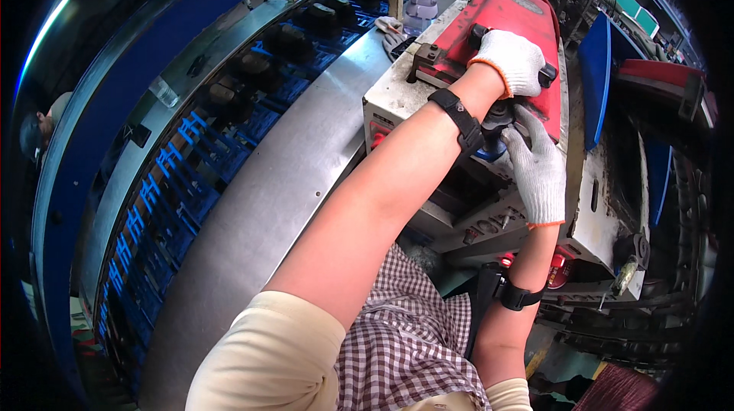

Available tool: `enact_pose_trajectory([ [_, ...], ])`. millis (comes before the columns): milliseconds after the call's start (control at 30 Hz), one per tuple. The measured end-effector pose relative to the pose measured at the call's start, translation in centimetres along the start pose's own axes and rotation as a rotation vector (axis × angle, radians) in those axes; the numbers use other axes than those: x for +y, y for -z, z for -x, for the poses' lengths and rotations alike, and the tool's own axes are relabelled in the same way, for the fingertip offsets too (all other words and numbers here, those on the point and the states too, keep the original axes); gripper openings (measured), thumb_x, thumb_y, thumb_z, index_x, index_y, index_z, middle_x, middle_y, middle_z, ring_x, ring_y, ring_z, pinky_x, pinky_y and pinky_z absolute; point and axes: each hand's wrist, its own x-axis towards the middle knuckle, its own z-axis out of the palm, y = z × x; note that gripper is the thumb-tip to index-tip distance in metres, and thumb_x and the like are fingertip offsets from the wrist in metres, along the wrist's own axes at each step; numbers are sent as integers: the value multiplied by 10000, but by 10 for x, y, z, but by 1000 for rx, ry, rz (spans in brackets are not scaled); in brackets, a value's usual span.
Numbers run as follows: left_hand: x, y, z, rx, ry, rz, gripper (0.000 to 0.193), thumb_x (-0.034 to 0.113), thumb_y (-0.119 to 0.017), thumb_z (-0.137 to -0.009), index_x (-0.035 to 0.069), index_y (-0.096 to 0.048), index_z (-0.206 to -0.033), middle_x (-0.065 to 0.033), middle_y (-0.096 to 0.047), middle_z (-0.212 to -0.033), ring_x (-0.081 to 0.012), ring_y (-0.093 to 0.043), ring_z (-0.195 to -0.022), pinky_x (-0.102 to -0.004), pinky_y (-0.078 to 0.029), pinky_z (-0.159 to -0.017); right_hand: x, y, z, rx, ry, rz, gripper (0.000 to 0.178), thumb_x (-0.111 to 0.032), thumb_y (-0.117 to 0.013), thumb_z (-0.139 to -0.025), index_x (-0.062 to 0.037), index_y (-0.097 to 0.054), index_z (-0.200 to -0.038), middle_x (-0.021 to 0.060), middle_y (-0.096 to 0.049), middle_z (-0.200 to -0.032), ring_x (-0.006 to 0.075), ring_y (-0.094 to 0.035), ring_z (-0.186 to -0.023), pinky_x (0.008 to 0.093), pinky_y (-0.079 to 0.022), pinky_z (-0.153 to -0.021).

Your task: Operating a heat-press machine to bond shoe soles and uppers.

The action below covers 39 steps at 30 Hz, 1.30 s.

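Observation:
My left hand (515, 64), in a white knitted glove with an orange cuff, is closed around a black bar handle (547, 74) on the red cover (527, 17) of a machine. Just below it, my right hand (537, 170), gloved the same way, reaches under the cover's front edge. Its thumb and fingers are at a black rounded piece (499, 116), whose exact kind I cannot make out. Beneath that piece shows a blue part (493, 149). The machine's off-white body (482, 216) is stained and scuffed.
Left of me runs a bare metal ledge (267, 174) beside a conveyor with blue racks (164, 189) carrying dark pieces. A clear bottle with a handle (422, 6) and a crumpled glove (391, 35) sit near the machine. A blue panel (596, 82) stands at right. Another person (46, 124) is far left.

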Motion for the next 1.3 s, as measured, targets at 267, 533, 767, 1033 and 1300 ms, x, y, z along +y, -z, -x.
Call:
enact_pose_trajectory([
  [267, 2, 2, 1, 8, 25, 8, 311, 372, -671, -778, 167, -829, -952, -140, -786, -968, -343, -763, -931, -473, -597, -860, -3, 0, 0, -9, -46, 8, 513, -375, -704, -979, -147, -639, -1434, 221, -752, -1159, 367, -738, -1081, 431, -552, -950],
  [533, 3, 4, 3, 7, 13, 1, 316, 359, -685, -760, 168, -828, -966, -141, -785, -968, -343, -763, -935, -479, -599, -850, -4, 1, 1, 1, -39, 23, 513, -378, -704, -978, -147, -640, -1431, 222, -756, -1129, 369, -744, -1050, 435, -557, -928],
  [767, 3, 5, 3, 1, 18, 3, 308, 345, -686, -754, 166, -828, -961, -142, -785, -968, -346, -763, -933, -485, -600, -845, -6, 2, 1, -4, -50, 20, 510, -379, -704, -981, -148, -641, -1432, 211, -760, -1133, 357, -750, -1042, 429, -560, -926],
  [1033, 3, 3, 3, 12, 15, 2, 298, 336, -686, -753, 163, -828, -950, -146, -786, -955, -343, -766, -912, -488, -602, -835, -1, 0, 1, 9, -31, 15, 518, -390, -712, -972, -151, -647, -1428, 203, -760, -1153, 356, -745, -1065, 425, -559, -941],
  [1300, 3, 3, 3, 3, 21, -3, 290, 334, -680, -763, 180, -828, -958, -139, -787, -967, -341, -765, -928, -487, -600, -838, -2, 1, 1, 8, -22, 36, 523, -399, -710, -971, -155, -647, -1429, 200, -759, -1167, 358, -740, -1083, 429, -558, -949],
])
